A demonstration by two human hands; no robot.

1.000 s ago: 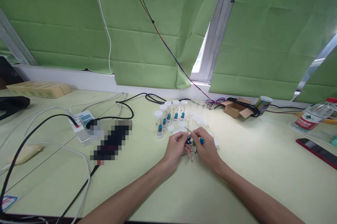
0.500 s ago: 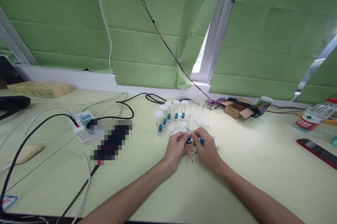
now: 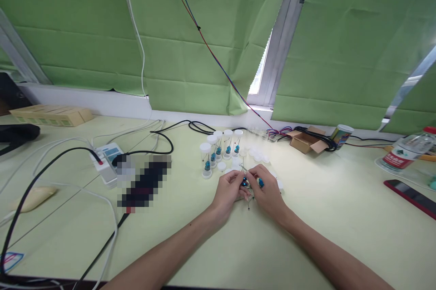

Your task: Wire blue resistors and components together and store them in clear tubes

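My left hand [image 3: 229,191] and my right hand [image 3: 267,191] meet fingertip to fingertip at the middle of the pale green table [image 3: 323,217]. Both pinch a small cluster of blue components with thin wire leads [image 3: 251,184]; some leads hang down below the fingers. Just beyond the hands stand several clear vials with white caps [image 3: 218,147], each with a blue part inside. Loose white caps [image 3: 257,156] lie beside them.
A white power strip [image 3: 104,160] with black and white cables lies at the left, next to a blurred dark object [image 3: 145,181]. A small open cardboard box [image 3: 306,141], a can [image 3: 339,135], a water bottle [image 3: 407,149] and a phone [image 3: 410,195] sit at the right.
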